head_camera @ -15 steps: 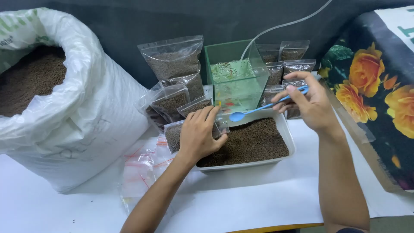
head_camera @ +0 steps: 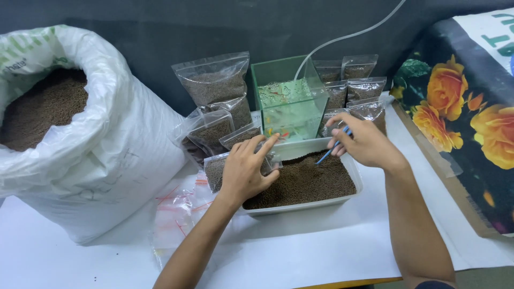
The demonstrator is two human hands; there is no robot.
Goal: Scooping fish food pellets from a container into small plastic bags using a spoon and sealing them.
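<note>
A white tray [head_camera: 350, 167] full of small brown pellets [head_camera: 310, 182] sits in the middle of the white table. My left hand [head_camera: 245, 168] rests on a small clear bag [head_camera: 215, 170] of pellets at the tray's left edge, its fingers pinching the bag's top. My right hand [head_camera: 364, 142] holds a blue scoop [head_camera: 331, 151] that points down into the pellets at the tray's back right.
A big white sack [head_camera: 107, 139] of pellets stands at the left. Several filled clear bags [head_camera: 214, 85] lean behind the tray, around a small green glass tank [head_camera: 289, 101] with a white tube. Empty bags [head_camera: 176, 214] lie in front left. A flowered cloth [head_camera: 460, 107] covers something at the right.
My right hand has tipped the blue scoop from level above the tray down into the pellets. My left hand has stayed on the small bag.
</note>
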